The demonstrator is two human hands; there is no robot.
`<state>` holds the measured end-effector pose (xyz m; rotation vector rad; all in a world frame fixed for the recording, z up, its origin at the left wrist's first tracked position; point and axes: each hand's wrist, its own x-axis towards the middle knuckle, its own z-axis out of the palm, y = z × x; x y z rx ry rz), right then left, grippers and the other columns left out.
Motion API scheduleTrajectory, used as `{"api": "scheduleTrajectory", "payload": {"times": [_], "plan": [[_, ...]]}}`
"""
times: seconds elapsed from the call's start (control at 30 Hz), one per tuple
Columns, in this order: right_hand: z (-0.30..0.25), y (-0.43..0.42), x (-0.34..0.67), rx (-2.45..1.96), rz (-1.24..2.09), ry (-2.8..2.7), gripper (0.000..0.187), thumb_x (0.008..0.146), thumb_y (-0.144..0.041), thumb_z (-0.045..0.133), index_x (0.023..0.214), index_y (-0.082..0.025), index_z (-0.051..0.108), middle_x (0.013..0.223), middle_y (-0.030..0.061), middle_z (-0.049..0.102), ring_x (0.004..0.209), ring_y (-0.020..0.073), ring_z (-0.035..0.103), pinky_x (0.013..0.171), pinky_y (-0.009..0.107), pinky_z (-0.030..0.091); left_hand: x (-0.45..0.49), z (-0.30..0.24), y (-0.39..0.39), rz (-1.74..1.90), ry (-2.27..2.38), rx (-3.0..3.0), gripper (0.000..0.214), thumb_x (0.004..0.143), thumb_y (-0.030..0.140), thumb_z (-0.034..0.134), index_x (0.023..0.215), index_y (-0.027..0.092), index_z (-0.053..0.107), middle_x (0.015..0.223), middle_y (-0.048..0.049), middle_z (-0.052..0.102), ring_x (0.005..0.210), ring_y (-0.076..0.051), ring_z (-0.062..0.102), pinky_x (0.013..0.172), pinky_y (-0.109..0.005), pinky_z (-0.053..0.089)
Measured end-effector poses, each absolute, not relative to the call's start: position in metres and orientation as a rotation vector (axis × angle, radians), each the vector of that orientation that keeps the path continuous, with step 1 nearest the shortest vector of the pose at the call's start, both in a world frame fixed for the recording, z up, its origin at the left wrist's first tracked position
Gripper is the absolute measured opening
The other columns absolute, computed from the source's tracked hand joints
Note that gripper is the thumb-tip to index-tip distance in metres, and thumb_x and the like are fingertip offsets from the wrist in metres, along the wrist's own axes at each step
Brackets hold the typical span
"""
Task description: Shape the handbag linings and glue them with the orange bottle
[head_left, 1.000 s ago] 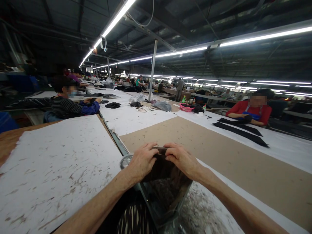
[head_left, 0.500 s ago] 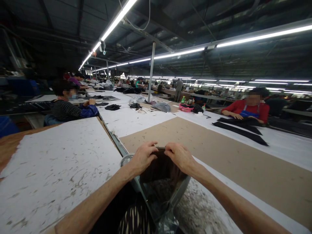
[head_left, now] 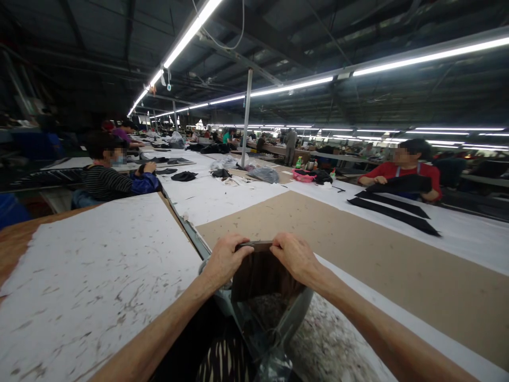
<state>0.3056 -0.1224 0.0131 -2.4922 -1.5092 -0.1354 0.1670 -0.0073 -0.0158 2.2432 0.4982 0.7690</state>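
Observation:
A dark brown, flexible sheet-like piece hangs in front of me, and I cannot tell if it is cloth or leather. My left hand pinches the left end of its upper edge between thumb and fingers. At the right end of that edge, my right hand is closed on it. The stretch of edge between my hands is nearly straight. Behind my left hand, a pale round container shows only in part. Below the piece lies crumpled clear plastic.
Stained white paper covers the table at left; a tan sheet lies ahead and right. A co-worker in red handles black pieces at right. Another in stripes sits at left. A pole stands ahead.
My left hand has shifted slightly left and down along the edge, and more of the edge shows between my hands. The co-worker at right has lifted a black piece.

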Motion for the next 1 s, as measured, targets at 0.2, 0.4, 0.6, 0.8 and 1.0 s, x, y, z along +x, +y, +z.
{"api": "scheduleTrajectory", "payload": {"times": [0.2,0.4,0.6,0.8,1.0], "plan": [[0.012,-0.127,0.306,-2.456,-0.146,-1.522,0.017,0.076,-0.024,0.049,0.065,-0.018,0.061,0.07,0.0033,0.062,0.071,0.0165,0.053,0.058,0.026,0.029,0.175,-0.018,0.004,0.589,0.551,2.006,0.018,0.068,0.024,0.055,0.075,0.013,0.067,0.064,-0.0003,0.06,0.066,-0.015,0.052,0.063,-0.024,0.038],[0.012,-0.136,0.306,-2.36,-0.199,-1.654,0.018,0.079,-0.023,0.049,0.063,-0.017,0.056,0.072,0.0023,0.061,0.07,0.0149,0.052,0.063,0.025,0.031,0.171,-0.015,-0.001,0.757,0.524,2.21,0.016,0.072,0.021,0.05,0.069,0.015,0.065,0.067,0.0007,0.058,0.07,-0.014,0.051,0.065,-0.024,0.036],[0.011,-0.135,0.308,-2.391,-0.243,-1.644,0.021,0.081,-0.024,0.047,0.063,-0.016,0.055,0.072,0.0034,0.06,0.071,0.015,0.053,0.064,0.025,0.032,0.17,-0.016,-0.009,0.808,0.492,2.312,0.017,0.077,0.021,0.048,0.069,0.016,0.062,0.071,-0.0001,0.057,0.071,-0.013,0.05,0.068,-0.024,0.034],[0.006,-0.128,0.308,-2.489,-0.255,-1.571,0.023,0.08,-0.026,0.045,0.064,-0.017,0.057,0.07,0.0047,0.06,0.07,0.0171,0.054,0.06,0.027,0.032,0.17,-0.016,-0.011,0.755,0.515,2.4,0.017,0.079,0.02,0.043,0.07,0.016,0.057,0.073,-0.0009,0.055,0.073,-0.014,0.048,0.068,-0.025,0.034],[0.011,-0.127,0.308,-2.544,-0.181,-1.486,0.02,0.077,-0.027,0.048,0.062,-0.018,0.058,0.066,0.0044,0.06,0.068,0.0178,0.054,0.055,0.026,0.03,0.17,-0.012,-0.016,0.774,0.493,2.517,0.012,0.08,0.026,0.046,0.077,0.017,0.054,0.08,-0.0012,0.054,0.078,-0.014,0.049,0.069,-0.024,0.035]]}}
